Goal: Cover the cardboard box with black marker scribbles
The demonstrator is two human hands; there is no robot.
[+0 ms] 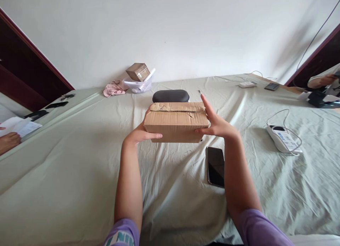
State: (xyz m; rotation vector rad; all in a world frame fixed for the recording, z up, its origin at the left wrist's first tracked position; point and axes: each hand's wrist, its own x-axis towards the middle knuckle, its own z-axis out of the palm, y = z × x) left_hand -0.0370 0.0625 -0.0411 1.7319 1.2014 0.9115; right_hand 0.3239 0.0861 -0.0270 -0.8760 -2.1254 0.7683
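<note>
Between my two hands is a brown cardboard box [175, 122], its top flaps folded together with a creased, slightly torn seam. My left hand [139, 132] grips its left end, thumb along the near face and the other fingers mostly hidden behind. On the right end, my right hand [216, 124] holds it with the thumb on the near face and a finger stretched up along the side. Just beyond the box lies a dark oval zip case [170, 96]. A black smartphone [215, 166] rests on the cloth near my right forearm.
A pale green cloth [79, 161] covers the surface. At the back, a smaller taped box [138, 72] sits on a whitish plastic basin [138, 86] beside a pink cloth [114, 88]. A white corded device [284, 139] lies right. Other people's hands show at both sides.
</note>
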